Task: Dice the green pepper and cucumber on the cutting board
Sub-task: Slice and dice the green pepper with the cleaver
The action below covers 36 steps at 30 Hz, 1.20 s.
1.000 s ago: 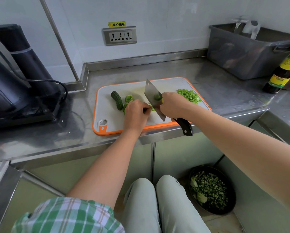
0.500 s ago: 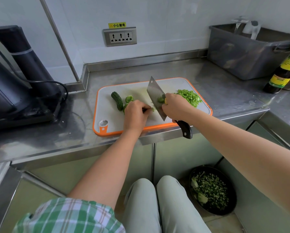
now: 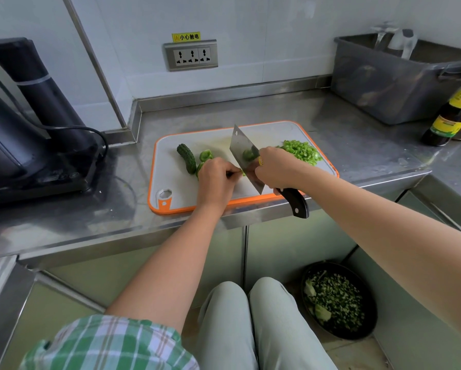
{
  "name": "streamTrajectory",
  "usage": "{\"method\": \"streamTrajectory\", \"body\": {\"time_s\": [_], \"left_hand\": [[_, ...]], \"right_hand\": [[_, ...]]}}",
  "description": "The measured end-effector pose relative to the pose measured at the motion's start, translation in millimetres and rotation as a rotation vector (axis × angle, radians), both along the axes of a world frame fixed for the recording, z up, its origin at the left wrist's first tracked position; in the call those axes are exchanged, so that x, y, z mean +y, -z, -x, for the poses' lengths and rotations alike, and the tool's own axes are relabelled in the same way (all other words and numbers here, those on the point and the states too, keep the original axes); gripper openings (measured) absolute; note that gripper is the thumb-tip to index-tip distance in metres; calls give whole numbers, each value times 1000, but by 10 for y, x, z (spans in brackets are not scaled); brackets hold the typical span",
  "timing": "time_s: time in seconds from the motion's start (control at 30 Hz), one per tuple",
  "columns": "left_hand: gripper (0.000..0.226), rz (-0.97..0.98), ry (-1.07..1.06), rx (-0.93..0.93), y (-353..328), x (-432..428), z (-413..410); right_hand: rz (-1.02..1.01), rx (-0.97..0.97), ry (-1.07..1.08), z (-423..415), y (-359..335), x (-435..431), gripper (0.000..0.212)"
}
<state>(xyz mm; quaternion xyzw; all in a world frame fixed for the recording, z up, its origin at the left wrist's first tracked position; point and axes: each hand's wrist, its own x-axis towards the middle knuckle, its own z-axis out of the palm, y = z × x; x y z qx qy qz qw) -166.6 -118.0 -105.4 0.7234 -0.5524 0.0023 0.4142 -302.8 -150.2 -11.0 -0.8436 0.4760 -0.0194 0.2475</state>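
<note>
A white cutting board with an orange rim [image 3: 170, 182] lies on the steel counter. A dark green cucumber [image 3: 187, 158] rests at its left, with green pepper pieces [image 3: 205, 155] beside it. A heap of diced pepper [image 3: 302, 151] sits at the board's right. My left hand [image 3: 215, 180] has its fingers curled down on a pepper strip, mostly hidden beneath them. My right hand [image 3: 276, 168] grips a cleaver [image 3: 244, 156] with a black handle, its blade tilted against my left fingers. A pepper bit clings to the blade.
A black appliance with a cord [image 3: 23, 129] stands at the left. A grey tub [image 3: 392, 81] and a dark bottle [image 3: 456, 113] sit at the back right. A wall socket [image 3: 191, 56] is behind the board. On the floor lies a black bowl of chopped greens [image 3: 336, 300].
The cleaver rose and came down again beside my left fingers, shifting slightly left. My left hand stays curled on the pepper strip.
</note>
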Motion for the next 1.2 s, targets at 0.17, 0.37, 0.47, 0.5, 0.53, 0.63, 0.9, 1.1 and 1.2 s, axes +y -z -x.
{"method": "streamTrajectory", "body": {"time_s": [0.17, 0.37, 0.47, 0.5, 0.53, 0.63, 0.9, 1.1, 1.2], "left_hand": [[19, -21, 8, -54, 88, -51, -48], [13, -15, 3, -121, 68, -48, -36], [7, -6, -10, -116, 54, -43, -11], [6, -6, -15, -112, 56, -44, -9], [4, -7, -18, -103, 61, -47, -10], [2, -6, -28, -66, 76, -51, -16], [4, -2, -34, -51, 78, -50, -6], [6, 4, -18, -61, 83, -45, -15], [8, 2, -13, -65, 79, -44, -13]], "right_hand": [[30, 26, -13, -58, 75, 12, 10], [116, 54, 7, -47, 166, -84, 17], [106, 12, 63, 8, 180, -145, 7], [102, -5, 79, 22, 190, -155, 5], [98, -23, 90, 34, 202, -164, 4], [69, -89, 104, 66, 226, -165, 4], [69, -37, -1, 65, 90, -68, 7], [45, -38, -4, 69, 93, -70, 9], [26, -38, -7, 56, 85, -59, 9]]}}
